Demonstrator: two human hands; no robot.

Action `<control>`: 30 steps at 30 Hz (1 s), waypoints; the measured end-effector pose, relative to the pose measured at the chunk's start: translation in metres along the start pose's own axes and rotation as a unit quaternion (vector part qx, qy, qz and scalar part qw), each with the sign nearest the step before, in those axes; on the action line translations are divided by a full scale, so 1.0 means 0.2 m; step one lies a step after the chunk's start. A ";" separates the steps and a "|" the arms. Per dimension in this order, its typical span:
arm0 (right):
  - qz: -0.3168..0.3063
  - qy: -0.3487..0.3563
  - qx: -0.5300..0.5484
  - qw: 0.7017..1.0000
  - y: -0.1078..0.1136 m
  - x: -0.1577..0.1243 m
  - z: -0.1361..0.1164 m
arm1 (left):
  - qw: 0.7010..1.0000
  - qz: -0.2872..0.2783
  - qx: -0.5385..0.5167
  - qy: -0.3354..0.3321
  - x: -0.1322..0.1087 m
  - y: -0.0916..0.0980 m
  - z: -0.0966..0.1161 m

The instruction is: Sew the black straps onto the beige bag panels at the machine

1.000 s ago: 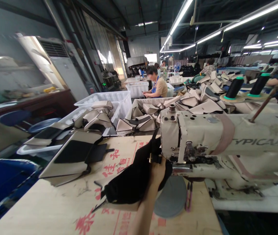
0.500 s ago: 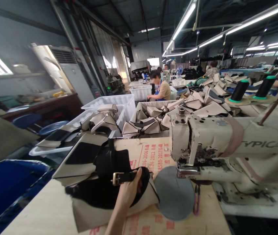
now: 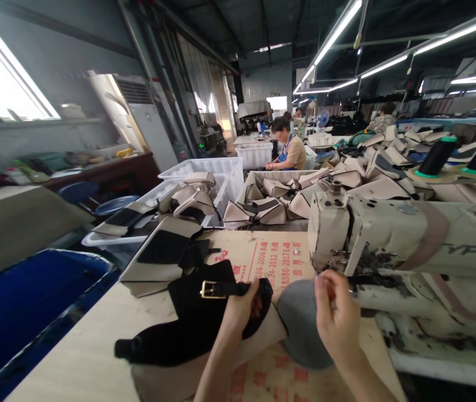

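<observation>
My left hand is closed round a black strap with a gold buckle, part of a beige and black bag piece. The bag's black panel spreads below and left of that hand, and its beige side lies on the table. My right hand is raised in a pinch, in front of the sewing machine's needle end. Whatever sits between those fingertips cannot be made out. Behind and below the right hand is a round grey disc, partly covered.
Another beige and black bag piece lies at the table's far left. White bins of bag pieces stand behind. A blue bin is at the left. Black thread cones rise above the machine. A person works farther back.
My right hand has come into view beside the machine. My left hand, still on the strap, has moved right, and the black panel has unfolded to the left. The view has turned slightly left.
</observation>
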State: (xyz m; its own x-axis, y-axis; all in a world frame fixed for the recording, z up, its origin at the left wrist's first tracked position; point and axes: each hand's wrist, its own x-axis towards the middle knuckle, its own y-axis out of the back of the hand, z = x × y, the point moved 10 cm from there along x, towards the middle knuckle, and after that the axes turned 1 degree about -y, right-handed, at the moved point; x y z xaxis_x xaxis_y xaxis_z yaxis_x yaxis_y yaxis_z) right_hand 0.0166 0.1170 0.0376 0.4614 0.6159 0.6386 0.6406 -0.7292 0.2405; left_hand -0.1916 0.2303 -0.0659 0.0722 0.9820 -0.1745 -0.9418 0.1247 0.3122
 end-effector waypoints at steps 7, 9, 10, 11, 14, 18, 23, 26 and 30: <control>-0.071 0.221 -0.131 0.964 0.23 0.06 -0.13 | 0.999 0.013 0.029 0.002 0.07 0.16 0.02; -0.031 0.237 -0.101 0.966 0.27 -0.01 -0.22 | 0.999 0.032 0.030 0.004 0.00 0.29 -0.03; -0.044 0.244 -0.090 0.965 0.23 -0.07 -0.26 | 0.999 0.020 0.032 0.008 -0.05 0.33 -0.06; -0.083 0.245 -0.085 0.962 0.14 -0.13 -0.28 | 0.999 0.012 0.028 0.015 -0.11 0.35 -0.09; -0.248 0.225 -0.141 0.932 -0.24 -0.31 -0.25 | 0.999 -0.027 0.040 0.003 -0.26 0.32 -0.06; -0.334 0.210 -0.155 0.906 -0.39 -0.26 -0.17 | 0.998 -0.048 0.038 -0.032 -0.34 0.19 0.17; -0.153 0.204 -0.088 0.963 -0.08 0.04 -0.13 | 0.991 -0.082 -0.023 -0.106 -0.25 -0.03 0.52; 0.023 0.138 -0.081 0.987 0.07 0.12 -0.05 | 0.978 -0.065 0.019 -0.196 -0.16 -0.14 0.71; 0.125 0.065 -0.108 0.984 0.07 0.09 0.01 | 0.971 -0.040 0.088 -0.217 -0.03 -0.25 0.78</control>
State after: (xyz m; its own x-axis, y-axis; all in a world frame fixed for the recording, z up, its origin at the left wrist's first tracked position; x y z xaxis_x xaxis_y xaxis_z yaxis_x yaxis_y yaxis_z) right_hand 0.0346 0.1178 0.0516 0.4962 0.3764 0.7824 0.3657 -0.9079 0.2048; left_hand -0.0928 0.2406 0.0656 0.3097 0.9311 0.1928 -0.8597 0.1876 0.4751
